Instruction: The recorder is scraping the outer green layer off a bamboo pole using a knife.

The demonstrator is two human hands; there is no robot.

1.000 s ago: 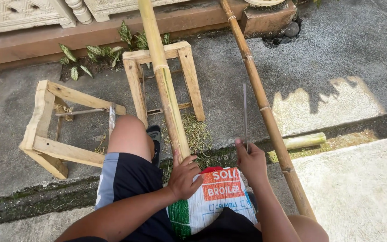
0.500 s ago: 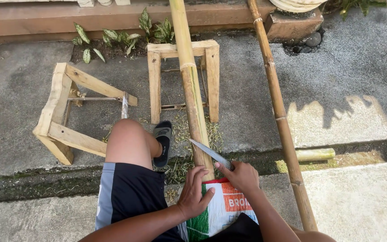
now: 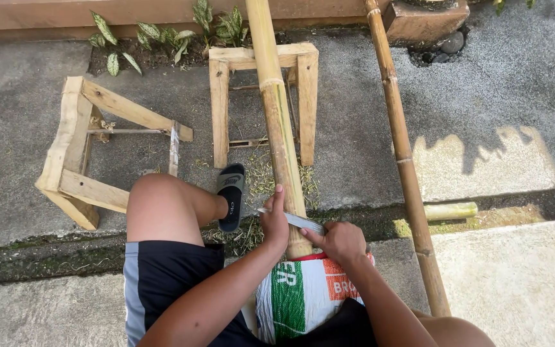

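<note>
A thick yellow bamboo pole (image 3: pixel 277 122) runs from my lap up over a wooden stool frame (image 3: pixel 306 96). A long knife blade (image 3: pixel 293 220) lies flat across the pole near its lower end. My right hand (image 3: pixel 342 243) grips the knife's handle end on the right of the pole. My left hand (image 3: pixel 274 222) presses on the blade's other end at the left of the pole. A printed white, green and orange sack (image 3: pixel 303 289) covers my lap under the pole's end.
A second, thinner bamboo pole (image 3: pixel 406 167) slants down on the right. Another wooden frame (image 3: pixel 75 154) lies tipped on the concrete at left. A short bamboo offcut (image 3: pixel 451 210) lies in the gutter. My left foot wears a black slipper (image 3: pixel 231 193). Shavings litter the ground.
The knife came down from upright in my right hand to lying across the pole. My left hand moved from the pole onto the blade's far end. The view shifted closer.
</note>
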